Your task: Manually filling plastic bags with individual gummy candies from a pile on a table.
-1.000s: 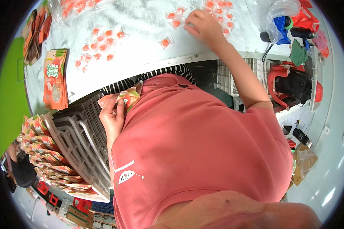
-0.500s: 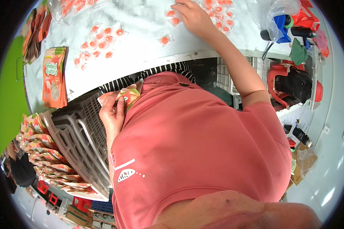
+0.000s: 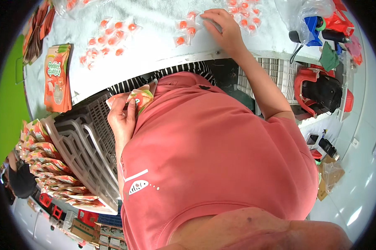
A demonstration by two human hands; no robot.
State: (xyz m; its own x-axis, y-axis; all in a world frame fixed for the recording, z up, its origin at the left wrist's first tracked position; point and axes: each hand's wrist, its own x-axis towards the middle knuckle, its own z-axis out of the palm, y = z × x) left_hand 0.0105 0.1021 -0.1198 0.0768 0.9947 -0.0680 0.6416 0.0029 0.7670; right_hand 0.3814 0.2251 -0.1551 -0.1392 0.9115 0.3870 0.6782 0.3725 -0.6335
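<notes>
At the table's near edge, by my lap, my left hand (image 3: 122, 118) pinches an orange-and-green printed pouch (image 3: 142, 98) between thumb and fingers. The pouch's inside cannot be seen. On the white table (image 3: 154, 50), my right hand (image 3: 225, 33) rests with fingers stretched toward a small group of clear-wrapped orange candies (image 3: 191, 31). Its fingertips are beside them, and no candy shows in its grasp. A larger spread of wrapped candies (image 3: 111, 41) lies to the left, and another group (image 3: 244, 12) sits just right of my right hand.
A stack of flat printed pouches (image 3: 57, 79) lies at the table's left edge. Below it, standing pouches (image 3: 56, 166) line a pale plastic crate (image 3: 77, 150). Plastic bags (image 3: 304, 21) and a black bottle (image 3: 336, 36) occupy the right end. A person (image 3: 21, 179) is at far left.
My right hand has drawn back toward me and slightly right, and several candies now lie grouped to its left. My left hand still holds the pouch in nearly the same place.
</notes>
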